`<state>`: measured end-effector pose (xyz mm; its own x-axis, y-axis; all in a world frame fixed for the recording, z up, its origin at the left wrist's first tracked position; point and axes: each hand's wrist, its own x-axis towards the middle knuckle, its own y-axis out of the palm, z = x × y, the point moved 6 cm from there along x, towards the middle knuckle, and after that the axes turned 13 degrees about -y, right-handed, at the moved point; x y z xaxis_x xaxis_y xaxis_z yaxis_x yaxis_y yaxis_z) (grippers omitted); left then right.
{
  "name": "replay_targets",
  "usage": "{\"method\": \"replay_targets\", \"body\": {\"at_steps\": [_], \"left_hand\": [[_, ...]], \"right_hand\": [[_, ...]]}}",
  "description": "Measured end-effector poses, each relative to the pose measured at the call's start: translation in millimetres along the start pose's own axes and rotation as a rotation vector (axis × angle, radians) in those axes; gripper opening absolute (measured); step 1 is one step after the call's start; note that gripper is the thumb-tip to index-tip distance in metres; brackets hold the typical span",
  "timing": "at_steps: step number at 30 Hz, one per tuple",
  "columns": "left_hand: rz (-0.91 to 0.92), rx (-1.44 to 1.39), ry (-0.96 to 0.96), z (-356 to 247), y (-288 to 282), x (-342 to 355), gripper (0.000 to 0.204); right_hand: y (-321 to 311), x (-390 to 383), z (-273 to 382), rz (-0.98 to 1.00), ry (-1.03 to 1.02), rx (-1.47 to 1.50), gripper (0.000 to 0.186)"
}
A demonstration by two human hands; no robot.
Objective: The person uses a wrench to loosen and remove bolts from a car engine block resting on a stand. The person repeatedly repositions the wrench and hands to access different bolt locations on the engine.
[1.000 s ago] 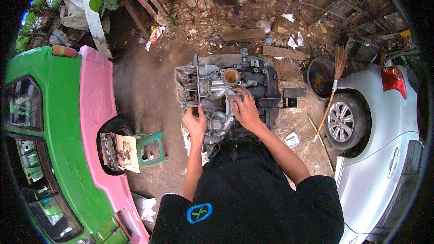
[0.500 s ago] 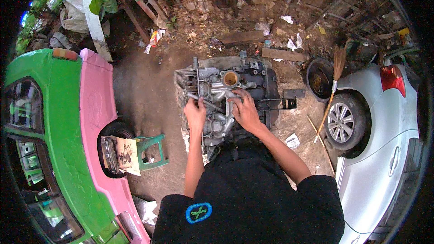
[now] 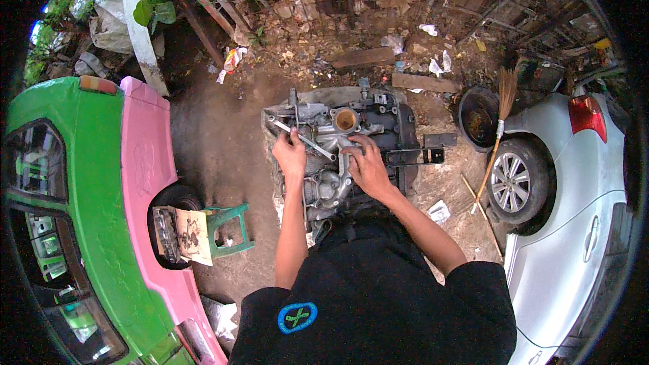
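Note:
An engine [image 3: 395, 125] with a silver intake manifold [image 3: 343, 179] sits on the ground in front of me. My left hand [image 3: 291, 155] is closed around a silver box-end wrench [image 3: 314, 145], which slants across the left part of the engine. One ring end points up and left; the other lies beside the manifold's pipes. My right hand [image 3: 368, 169] rests on the manifold with its fingers curled over a pipe, just below the round brown opening [image 3: 345, 119]. What its fingertips press on is partly hidden.
A green and pink car [image 3: 145, 155] stands at the left, with a green stool [image 3: 230, 230] by its wheel. A silver car [image 3: 574, 162] is at the right. Near it are a broom [image 3: 503, 105] and a black basin [image 3: 477, 118]. Wooden planks [image 3: 365, 57] and litter lie beyond the engine.
My left hand has turned the wrench, and its upper end has swung up and away to the left, coming into clearer view. The right hand stays on the manifold, almost unmoved.

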<state>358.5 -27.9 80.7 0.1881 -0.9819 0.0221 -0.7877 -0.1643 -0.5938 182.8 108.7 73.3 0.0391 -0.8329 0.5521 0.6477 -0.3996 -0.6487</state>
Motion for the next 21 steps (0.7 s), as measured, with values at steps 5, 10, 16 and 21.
{"method": "replay_targets", "body": {"at_steps": [5,10,16,21], "left_hand": [[0.052,-0.116,-0.029,2.8,-20.5,-24.9,0.025],[0.016,-0.189,0.002,15.5,-32.1,-78.6,0.018],[0.010,-0.133,0.031,20.2,-32.9,-103.8,0.015],[0.048,-0.090,0.069,15.9,-29.0,-108.4,0.015]], "right_hand": [[1.4,0.0,0.3,0.030,0.029,0.006,0.039],[1.7,-0.5,-0.6,0.006,0.028,-0.003,0.038],[1.3,0.4,0.2,0.023,0.027,-0.001,0.039],[0.4,1.8,1.7,0.019,0.023,0.001,0.039]]}}
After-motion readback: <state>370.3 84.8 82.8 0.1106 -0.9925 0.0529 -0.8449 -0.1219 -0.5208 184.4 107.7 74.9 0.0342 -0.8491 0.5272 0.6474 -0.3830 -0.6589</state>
